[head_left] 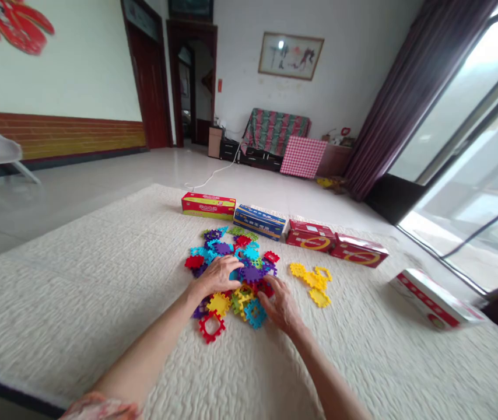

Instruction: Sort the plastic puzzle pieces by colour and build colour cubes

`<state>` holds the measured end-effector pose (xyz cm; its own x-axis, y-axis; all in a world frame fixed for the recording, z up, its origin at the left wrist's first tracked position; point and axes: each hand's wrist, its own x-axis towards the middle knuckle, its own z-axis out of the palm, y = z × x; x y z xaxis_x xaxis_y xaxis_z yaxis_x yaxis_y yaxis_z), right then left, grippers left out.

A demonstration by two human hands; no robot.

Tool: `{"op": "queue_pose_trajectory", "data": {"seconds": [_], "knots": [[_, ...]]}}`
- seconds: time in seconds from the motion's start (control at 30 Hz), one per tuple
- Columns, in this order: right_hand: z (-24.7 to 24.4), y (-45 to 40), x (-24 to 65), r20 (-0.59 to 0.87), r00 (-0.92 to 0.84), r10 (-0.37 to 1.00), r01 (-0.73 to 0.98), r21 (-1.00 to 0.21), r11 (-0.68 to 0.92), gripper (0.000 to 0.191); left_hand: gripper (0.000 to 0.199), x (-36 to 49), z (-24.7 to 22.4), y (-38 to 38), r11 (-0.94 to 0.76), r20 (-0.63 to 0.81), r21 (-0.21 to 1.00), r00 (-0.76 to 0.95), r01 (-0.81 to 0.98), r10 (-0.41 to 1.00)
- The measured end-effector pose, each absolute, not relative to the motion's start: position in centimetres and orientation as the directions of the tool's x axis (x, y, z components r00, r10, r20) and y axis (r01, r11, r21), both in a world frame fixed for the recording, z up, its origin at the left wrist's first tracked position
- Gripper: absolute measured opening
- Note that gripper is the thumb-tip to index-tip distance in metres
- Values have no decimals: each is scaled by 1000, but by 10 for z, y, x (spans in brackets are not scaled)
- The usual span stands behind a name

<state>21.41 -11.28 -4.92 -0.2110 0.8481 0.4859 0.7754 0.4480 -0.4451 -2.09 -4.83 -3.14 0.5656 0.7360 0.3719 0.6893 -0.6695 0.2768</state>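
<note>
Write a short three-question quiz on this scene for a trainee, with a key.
1. True or false: the left hand and the right hand are both at the mixed-colour pile.

2. Multiple choice: what colour is the small group of pieces lying apart, to the right of the pile?
A) purple
B) yellow
C) red

3. Count: besides the white-and-red box at the right, how many boxes stand on the mat?

Key: 1 true; 2 B; 3 four.

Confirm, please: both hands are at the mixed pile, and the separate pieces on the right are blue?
Only the colour is wrong: in the head view, those separate pieces are yellow. Left hand and right hand are at the mixed pile.
</note>
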Motion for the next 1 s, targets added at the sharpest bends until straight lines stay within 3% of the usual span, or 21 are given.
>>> {"op": "queue_pose_trajectory", "data": {"seconds": [0.3, 0.53, 0.63, 0.73, 0.87, 1.0], "knots": [[-47, -84, 196, 413, -113, 904, 825, -469, 317, 39, 45, -30, -34, -16, -552, 512, 337, 343, 763, 787], [-53, -62, 195, 486, -34, 873, 835, -466, 292, 35, 32, -47, -47, 7, -393, 547, 421, 116, 818, 829], [-48, -61, 191, 588, 11, 809, 849, -433, 303, 31, 29, -51, -46, 7, -447, 543, 387, 193, 806, 817], [-36, -67, 176, 646, -84, 758, 818, -390, 423, 24, 45, -54, -40, 1, -563, 463, 379, 376, 734, 802], [-24, -77, 144, 564, -310, 765, 778, -313, 545, 18, 65, -55, -37, -6, -534, 324, 390, 430, 750, 842], [-28, -77, 127, 478, -344, 808, 817, -272, 509, 16, 51, -61, -40, -4, -521, 392, 369, 380, 770, 838]]}}
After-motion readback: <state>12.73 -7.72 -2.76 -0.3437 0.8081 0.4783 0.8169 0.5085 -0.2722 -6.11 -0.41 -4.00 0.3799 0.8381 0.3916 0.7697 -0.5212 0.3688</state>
